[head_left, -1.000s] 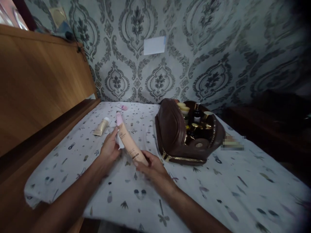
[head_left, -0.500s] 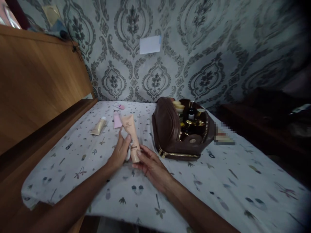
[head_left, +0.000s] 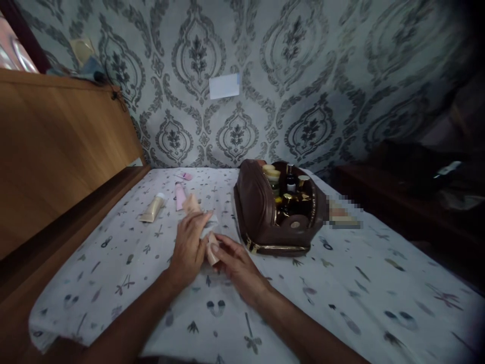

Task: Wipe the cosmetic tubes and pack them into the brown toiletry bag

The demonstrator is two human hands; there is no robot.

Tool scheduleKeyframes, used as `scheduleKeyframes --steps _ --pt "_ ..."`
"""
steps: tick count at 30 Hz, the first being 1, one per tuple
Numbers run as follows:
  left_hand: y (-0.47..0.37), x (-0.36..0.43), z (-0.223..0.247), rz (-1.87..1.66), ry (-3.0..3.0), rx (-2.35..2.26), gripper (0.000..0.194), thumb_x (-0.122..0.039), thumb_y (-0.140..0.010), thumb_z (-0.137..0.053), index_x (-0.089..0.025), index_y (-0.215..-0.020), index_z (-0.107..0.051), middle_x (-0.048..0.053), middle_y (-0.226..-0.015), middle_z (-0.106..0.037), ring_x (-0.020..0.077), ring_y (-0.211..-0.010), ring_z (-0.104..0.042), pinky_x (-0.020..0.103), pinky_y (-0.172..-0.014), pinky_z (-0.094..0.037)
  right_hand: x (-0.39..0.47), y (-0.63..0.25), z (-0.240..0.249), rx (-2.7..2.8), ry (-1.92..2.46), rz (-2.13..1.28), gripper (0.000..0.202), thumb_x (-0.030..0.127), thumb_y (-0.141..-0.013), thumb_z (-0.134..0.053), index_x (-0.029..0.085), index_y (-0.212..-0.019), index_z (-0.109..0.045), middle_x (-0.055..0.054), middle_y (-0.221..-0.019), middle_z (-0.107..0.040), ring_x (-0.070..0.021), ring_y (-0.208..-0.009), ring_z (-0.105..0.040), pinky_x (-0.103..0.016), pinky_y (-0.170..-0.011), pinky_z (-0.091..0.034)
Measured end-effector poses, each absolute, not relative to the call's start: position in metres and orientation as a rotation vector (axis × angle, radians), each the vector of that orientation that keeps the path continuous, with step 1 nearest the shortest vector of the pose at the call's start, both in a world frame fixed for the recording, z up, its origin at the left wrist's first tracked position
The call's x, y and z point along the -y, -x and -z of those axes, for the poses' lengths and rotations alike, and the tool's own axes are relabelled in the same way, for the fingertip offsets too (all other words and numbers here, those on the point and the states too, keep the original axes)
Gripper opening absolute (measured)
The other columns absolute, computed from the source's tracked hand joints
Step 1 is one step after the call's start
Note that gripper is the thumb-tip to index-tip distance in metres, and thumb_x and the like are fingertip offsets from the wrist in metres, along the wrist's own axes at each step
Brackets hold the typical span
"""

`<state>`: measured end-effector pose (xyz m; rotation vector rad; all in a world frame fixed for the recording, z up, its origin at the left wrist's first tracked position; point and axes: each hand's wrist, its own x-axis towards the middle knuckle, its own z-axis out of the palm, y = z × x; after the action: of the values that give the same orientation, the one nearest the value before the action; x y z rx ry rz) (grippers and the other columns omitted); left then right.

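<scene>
Since the earlier frame, the left hand (head_left: pixel 189 242) was brought over the middle of the peach squeeze tube (head_left: pixel 191 203), mid-sheet. Toward the printed sheet's (head_left: pixel 227 328) left edge, a beige squeeze tube (head_left: pixel 153 208) and a pink squeeze tube (head_left: pixel 180 196) were left lying. White tissue (head_left: pixel 209 224) was held under the left hand, its use seemingly unfinished; the peach tube's lower end was gripped by the right hand (head_left: pixel 238 263). Bottles (head_left: pixel 290 183) were contained in the brown cosmetic bag (head_left: pixel 250 202), toward the far right corner; room was left along the near edge.
</scene>
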<state>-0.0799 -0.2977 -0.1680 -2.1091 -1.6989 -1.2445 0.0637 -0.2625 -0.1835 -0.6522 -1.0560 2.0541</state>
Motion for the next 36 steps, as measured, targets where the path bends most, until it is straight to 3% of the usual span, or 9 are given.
scheduleKeyframes --steps 4,10,16,22,25,28,32,36 --pt "0.101 0.289 0.160 1.357 1.873 1.869 0.033 -0.028 -0.098 -0.040 -0.022 -0.127 -0.055 0.011 -0.132 -0.057 0.0257 -0.133 -0.042 0.045 -0.112 -0.030 0.268 -0.064 0.187 1.155 0.679 -2.126 0.054 0.045 -0.066 -0.083 0.017 -0.110 -0.069 -0.004 -0.091 -0.066 -0.0117 -0.073 -0.057 -0.021 -0.057 -0.044" --pt "0.118 0.280 0.159 1.518 1.762 1.965 0.035 -0.034 -0.098 -0.040 -0.022 -0.128 -0.054 0.011 -0.135 -0.056 0.0250 -0.132 -0.045 0.045 -0.113 -0.030 0.268 -0.063 0.184 0.975 0.647 -2.284 0.052 0.043 -0.063 -0.086 0.016 -0.104 -0.067 -0.004 -0.087 -0.069 -0.0137 -0.066 -0.066 -0.021 -0.054 -0.045" --pt "0.098 0.284 0.168 1.473 2.107 1.871 0.039 -0.032 -0.098 -0.041 -0.022 -0.134 -0.051 0.011 -0.142 -0.053 0.0225 -0.136 -0.043 0.043 -0.115 -0.030 0.260 -0.065 0.179 0.725 0.584 -2.313 0.035 0.036 -0.069 -0.084 0.015 -0.092 -0.068 -0.003 -0.085 -0.070 -0.0123 -0.069 -0.067 -0.019 -0.055 -0.048" --pt "0.088 0.291 0.172 1.251 2.379 1.617 0.044 -0.027 -0.097 -0.045 -0.025 -0.140 -0.045 0.011 -0.145 -0.051 0.0239 -0.141 -0.037 0.048 -0.118 -0.023 0.252 -0.066 0.180 0.555 0.530 -2.253 0.035 0.033 -0.062 -0.089 0.018 -0.085 -0.066 0.002 -0.074 -0.068 -0.0097 -0.064 -0.062 -0.019 -0.055 -0.047" --pt "0.093 0.288 0.170 1.228 2.303 1.612 0.042 -0.026 -0.097 -0.045 -0.026 -0.139 -0.046 0.010 -0.145 -0.051 0.0237 -0.141 -0.037 0.048 -0.117 -0.025 0.253 -0.067 0.174 0.611 0.521 -2.273 0.040 0.035 -0.062 -0.088 0.019 -0.091 -0.065 0.001 -0.078 -0.070 -0.0110 -0.065 -0.064 -0.018 -0.052 -0.045" --pt "0.103 0.284 0.166 1.297 2.031 1.783 0.038 -0.030 -0.098 -0.043 -0.025 -0.134 -0.052 0.012 -0.142 -0.049 0.0254 -0.136 -0.040 0.047 -0.113 -0.031 0.258 -0.069 0.170 0.723 0.537 -2.302 0.044 0.038 -0.065 -0.086 0.020 -0.099 -0.063 -0.002 -0.078 -0.071 -0.0130 -0.065 -0.066 -0.018 -0.051 -0.043" --pt "0.113 0.283 0.161 1.409 1.732 1.987 0.038 -0.035 -0.096 -0.045 -0.023 -0.130 -0.058 0.010 -0.116 -0.054 0.0250 -0.113 -0.051 0.041 -0.095 -0.046 0.261 -0.069 0.171 0.831 0.566 -2.287 0.050 0.035 -0.065 -0.085 0.021 -0.107 -0.062 -0.002 -0.080 -0.070 -0.0139 -0.068 -0.068 -0.021 -0.057 -0.046" --pt "0.107 0.289 0.159 1.417 1.956 1.862 0.037 -0.027 -0.093 -0.047 -0.023 -0.125 -0.063 0.008 -0.103 -0.053 0.0222 -0.098 -0.054 0.033 -0.078 -0.050 0.260 -0.068 0.175 0.877 0.558 -2.210 0.064 0.031 -0.062 -0.085 0.023 -0.120 -0.061 -0.002 -0.093 -0.069 -0.0151 -0.076 -0.068 -0.024 -0.065 -0.048"
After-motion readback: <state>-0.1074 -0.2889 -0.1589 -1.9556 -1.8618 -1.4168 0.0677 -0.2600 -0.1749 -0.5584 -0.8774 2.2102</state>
